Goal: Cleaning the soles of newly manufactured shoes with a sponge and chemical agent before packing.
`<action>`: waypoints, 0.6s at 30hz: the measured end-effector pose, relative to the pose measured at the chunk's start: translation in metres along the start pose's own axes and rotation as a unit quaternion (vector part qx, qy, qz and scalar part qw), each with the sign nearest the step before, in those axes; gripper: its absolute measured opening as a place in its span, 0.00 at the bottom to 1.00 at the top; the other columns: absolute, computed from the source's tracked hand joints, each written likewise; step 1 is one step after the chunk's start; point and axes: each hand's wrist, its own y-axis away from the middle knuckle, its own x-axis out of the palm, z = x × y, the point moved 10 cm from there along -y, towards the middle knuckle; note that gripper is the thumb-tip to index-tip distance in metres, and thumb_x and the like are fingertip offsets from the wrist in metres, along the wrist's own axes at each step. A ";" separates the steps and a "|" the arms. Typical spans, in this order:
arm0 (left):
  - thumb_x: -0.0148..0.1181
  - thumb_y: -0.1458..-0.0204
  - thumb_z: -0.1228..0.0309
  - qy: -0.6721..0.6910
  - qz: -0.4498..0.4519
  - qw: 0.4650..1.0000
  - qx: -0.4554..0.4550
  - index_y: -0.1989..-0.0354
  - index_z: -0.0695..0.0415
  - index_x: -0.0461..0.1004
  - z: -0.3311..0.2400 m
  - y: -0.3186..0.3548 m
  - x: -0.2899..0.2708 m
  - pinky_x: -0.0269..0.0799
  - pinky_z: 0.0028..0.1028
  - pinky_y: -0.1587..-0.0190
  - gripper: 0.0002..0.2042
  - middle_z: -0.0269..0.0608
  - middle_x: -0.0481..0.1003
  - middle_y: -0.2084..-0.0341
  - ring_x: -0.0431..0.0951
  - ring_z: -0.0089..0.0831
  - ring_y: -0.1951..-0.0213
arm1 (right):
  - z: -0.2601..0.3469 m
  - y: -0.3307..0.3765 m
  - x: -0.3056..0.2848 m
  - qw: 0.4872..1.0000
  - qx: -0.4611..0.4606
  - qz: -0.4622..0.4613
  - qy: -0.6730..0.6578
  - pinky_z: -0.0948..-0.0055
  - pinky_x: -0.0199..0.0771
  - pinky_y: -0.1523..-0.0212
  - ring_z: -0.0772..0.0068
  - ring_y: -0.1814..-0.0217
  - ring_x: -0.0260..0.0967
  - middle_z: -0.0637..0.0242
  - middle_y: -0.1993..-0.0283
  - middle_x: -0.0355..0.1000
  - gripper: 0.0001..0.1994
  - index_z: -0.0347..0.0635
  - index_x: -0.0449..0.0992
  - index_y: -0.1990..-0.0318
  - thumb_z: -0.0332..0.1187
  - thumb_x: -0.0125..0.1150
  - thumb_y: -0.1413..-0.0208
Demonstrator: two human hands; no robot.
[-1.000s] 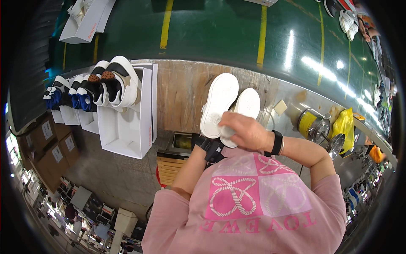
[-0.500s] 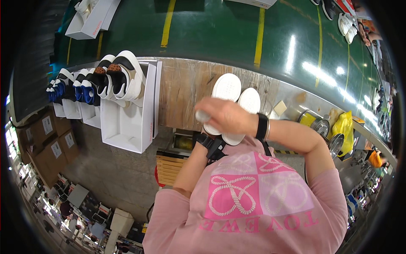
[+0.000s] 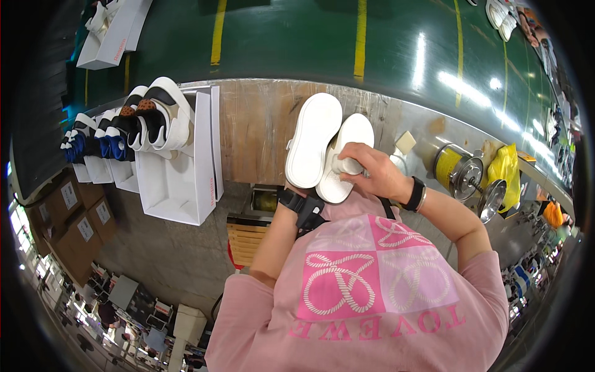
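Note:
Two white shoes lie soles up in front of my chest, the left shoe (image 3: 314,139) beside the right shoe (image 3: 359,129). My right hand (image 3: 375,173) is closed on a small white rounded piece (image 3: 347,165), held against the sole of the right shoe. Its exact kind cannot be made out. My left hand (image 3: 289,187) reaches under the near end of the left shoe. Its fingers are hidden there, so their grip does not show. A black strap with a dark block sits on the left wrist.
Along the left stand open white shoeboxes (image 3: 168,197) with black-and-white shoes (image 3: 162,118) on their edges. A wooden board (image 3: 251,133) covers the bench. To the right are a beige block (image 3: 405,143), a metal pot (image 3: 462,173) and a yellow bag (image 3: 505,177). Beyond runs a green conveyor (image 3: 285,46).
My right hand has moved right, from across the left shoe to the right shoe's sole, carrying the small white piece. The left sole is now uncovered. The view has shifted slightly.

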 end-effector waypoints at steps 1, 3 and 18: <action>0.45 0.29 0.67 -0.002 0.001 1.000 -0.003 0.33 0.62 0.64 0.000 0.001 -0.002 0.74 0.34 0.39 0.20 0.46 0.72 0.39 0.75 0.37 0.41 | -0.004 -0.001 -0.002 0.999 0.034 -0.033 -0.007 0.57 0.79 0.46 0.47 0.45 0.74 0.56 0.46 0.73 0.22 0.43 0.72 0.47 0.27 0.71 0.50; 0.45 0.29 0.61 0.010 -0.056 0.998 -0.036 0.33 0.61 0.64 0.002 0.002 -0.015 0.73 0.37 0.38 0.22 0.46 0.72 0.39 0.75 0.39 0.41 | 0.029 -0.004 0.010 0.997 -0.048 -0.055 0.008 0.58 0.79 0.49 0.50 0.46 0.76 0.54 0.47 0.75 0.24 0.43 0.73 0.47 0.28 0.73 0.52; 0.45 0.31 0.55 0.035 -0.053 0.993 -0.099 0.30 0.60 0.62 0.011 0.007 -0.017 0.69 0.40 0.33 0.27 0.48 0.69 0.34 0.71 0.43 0.36 | -0.089 0.072 -0.035 0.944 0.129 -0.303 0.017 0.63 0.79 0.53 0.54 0.51 0.78 0.53 0.50 0.76 0.21 0.40 0.74 0.47 0.28 0.75 0.49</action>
